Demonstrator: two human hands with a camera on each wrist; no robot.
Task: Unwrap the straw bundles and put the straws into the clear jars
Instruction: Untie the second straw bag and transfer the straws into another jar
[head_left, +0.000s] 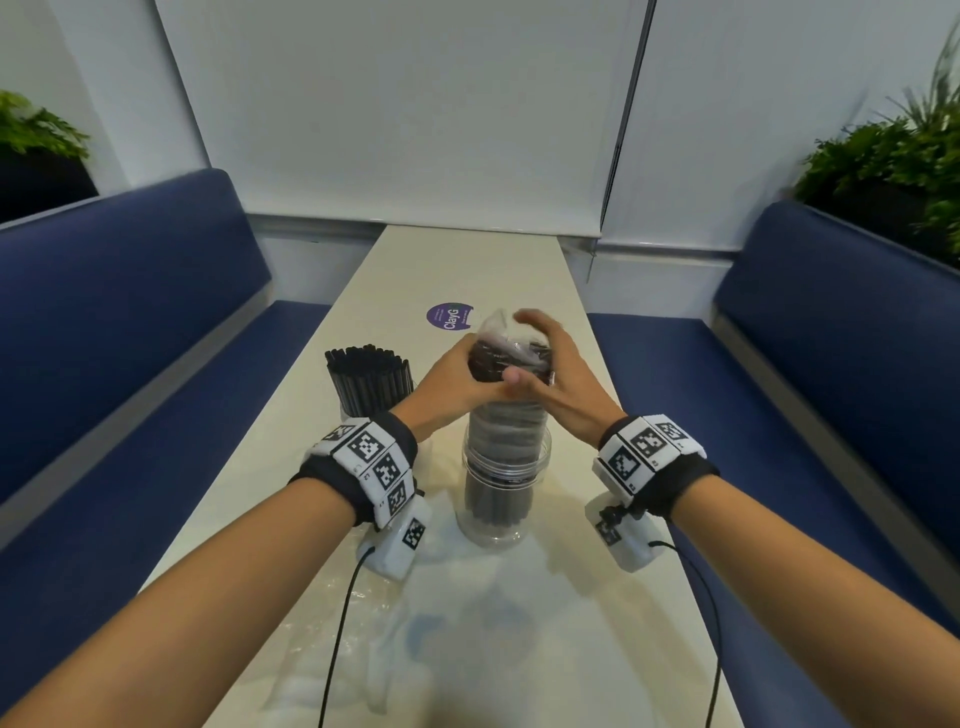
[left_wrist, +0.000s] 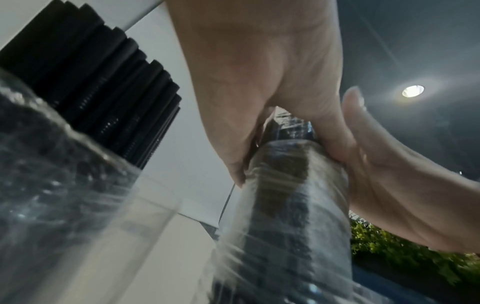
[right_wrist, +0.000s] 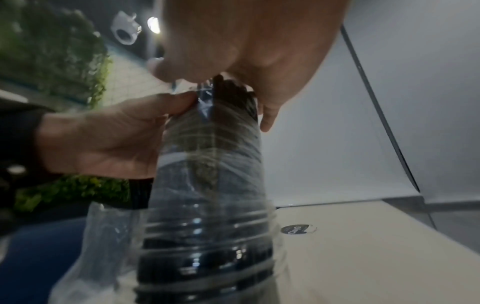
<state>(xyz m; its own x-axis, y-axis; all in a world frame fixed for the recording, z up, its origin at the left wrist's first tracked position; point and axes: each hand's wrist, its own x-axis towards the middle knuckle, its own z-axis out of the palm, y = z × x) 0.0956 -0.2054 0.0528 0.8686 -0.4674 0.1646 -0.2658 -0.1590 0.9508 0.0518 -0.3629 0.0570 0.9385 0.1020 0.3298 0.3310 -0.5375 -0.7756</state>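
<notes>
left hand (head_left: 457, 382) grasps upper part of wrapped straw bundle (head_left: 506, 415) | right hand (head_left: 558, 374) grips bundle's top, fingers over loose plastic wrap (head_left: 501, 325) | bundle stands upright in clear jar (head_left: 501, 493) on table (head_left: 467, 270) | second jar of black straws (head_left: 370, 376) stands just left

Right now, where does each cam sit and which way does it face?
Head: on the person's head, looking forward and down the table; both forearms, left hand and right hand on the wrapped straw bundle in the clear jar.
Left wrist: under the left hand, looking up along the bundle past the filled jar.
Right wrist: under the right hand, looking up; both hands show.
All three share the bundle.
</notes>
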